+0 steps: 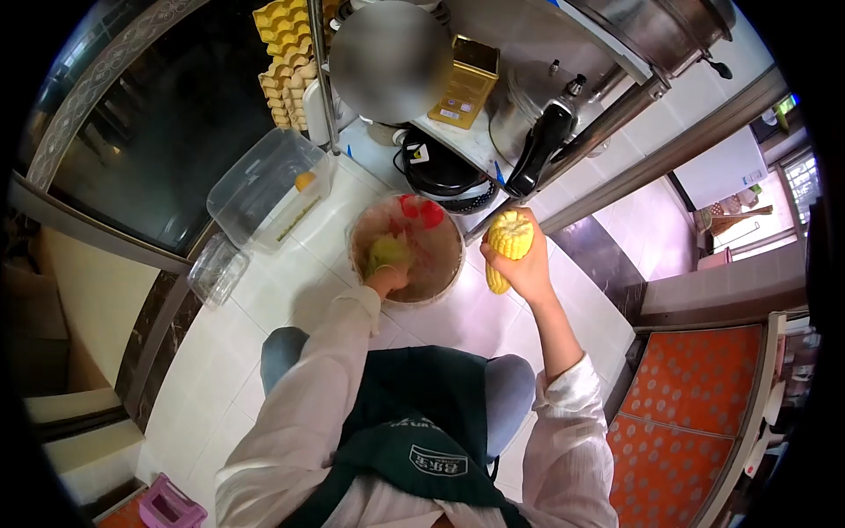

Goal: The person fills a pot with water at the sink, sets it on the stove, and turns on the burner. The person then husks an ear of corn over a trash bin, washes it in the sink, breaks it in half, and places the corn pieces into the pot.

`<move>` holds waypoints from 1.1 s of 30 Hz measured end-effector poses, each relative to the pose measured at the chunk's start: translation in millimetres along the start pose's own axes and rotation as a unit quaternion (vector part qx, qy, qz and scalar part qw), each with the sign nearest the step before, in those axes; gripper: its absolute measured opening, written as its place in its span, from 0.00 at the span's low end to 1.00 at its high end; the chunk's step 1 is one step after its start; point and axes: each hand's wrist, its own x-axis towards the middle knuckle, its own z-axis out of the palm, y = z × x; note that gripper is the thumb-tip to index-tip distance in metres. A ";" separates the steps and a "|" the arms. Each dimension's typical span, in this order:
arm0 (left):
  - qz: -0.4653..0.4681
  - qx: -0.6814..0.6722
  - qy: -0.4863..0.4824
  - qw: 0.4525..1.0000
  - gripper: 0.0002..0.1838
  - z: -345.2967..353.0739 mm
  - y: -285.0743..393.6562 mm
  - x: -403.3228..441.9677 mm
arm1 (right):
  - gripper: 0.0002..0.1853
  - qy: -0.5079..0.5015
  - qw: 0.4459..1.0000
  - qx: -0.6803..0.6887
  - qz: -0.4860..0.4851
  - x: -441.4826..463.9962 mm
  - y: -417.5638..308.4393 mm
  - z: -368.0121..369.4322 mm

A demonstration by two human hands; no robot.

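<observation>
My right hand [530, 271] is closed around a yellow ear of corn [510, 236], which stands roughly upright to the right of a round bin [456, 275]. The kernels are bare and a broken or cut end faces up. My left hand [393, 275] reaches down into the bin, against a blurred yellow-green bundle [387, 251] that looks like corn husk. Its fingers are smeared and partly hidden, so their grip is unclear. Red patches show on the bin's far inner side.
A clear plastic tub [264, 189] with a small orange item stands on the tiled floor [220, 370] at left, beside a clear container [217, 268]. Behind the bin is a metal shelf holding a black appliance [440, 167], a gold tin [466, 84] and a black-handled pot [541, 145].
</observation>
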 end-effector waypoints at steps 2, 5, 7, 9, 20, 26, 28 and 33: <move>-0.060 -0.013 -0.061 0.996 0.40 -16.7 4.5 13.3 | 0.20 -0.001 1.000 0.000 0.000 -0.8 1.9 0.2; -0.069 -0.007 -0.076 0.995 0.38 8.4 -13.2 38.1 | 0.20 0.002 1.000 -0.003 0.002 1.3 1.6 0.1; -0.064 0.002 -0.069 0.996 0.36 21.1 -20.9 49.1 | 0.20 0.002 1.000 0.007 -0.006 1.4 4.4 0.8; -0.003 0.025 -0.026 0.999 0.32 22.6 -17.5 47.7 | 0.21 0.003 1.000 0.015 -0.014 1.1 5.8 1.6; 0.028 0.005 0.004 1.000 0.18 82.7 -18.1 70.6 | 0.23 0.020 0.989 0.141 0.029 -12.3 15.8 6.0; -0.018 -0.036 0.032 0.999 0.15 74.7 -26.5 59.5 | 0.25 0.123 0.931 0.333 0.082 -7.8 26.3 21.8; 0.076 0.137 -0.034 0.987 0.16 61.2 -30.8 55.6 | 0.21 0.138 0.917 0.366 0.084 -9.5 32.1 33.6; 0.017 -0.294 -0.324 0.899 0.24 -34.4 0.5 45.0 | 0.16 0.304 0.775 0.527 0.172 -14.2 66.7 53.6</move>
